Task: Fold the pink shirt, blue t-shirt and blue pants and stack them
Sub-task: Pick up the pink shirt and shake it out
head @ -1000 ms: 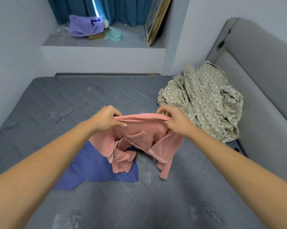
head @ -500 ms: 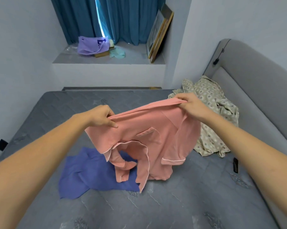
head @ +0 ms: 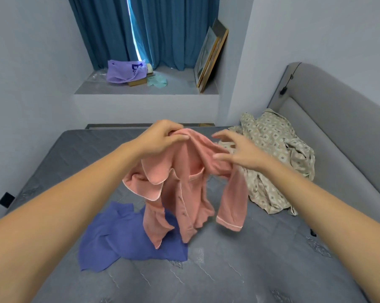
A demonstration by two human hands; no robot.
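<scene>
Pink shirt held up over the bed, ready to be sorted out for folding.

The left hand [head: 163, 138] grips the pink shirt [head: 184, 184] by its bunched top, apparently so that it hangs free and shows its shape; the right hand [head: 241, 153], fingers spread and holding nothing, reaches beside the cloth, likely for a second hold. The shirt dangles above mid-mattress [head: 228, 270], its hem over a blue garment [head: 119, 237] lying flat toward the near left. A patterned cloth [head: 276, 158] lies heaped by the headboard edge.
</scene>
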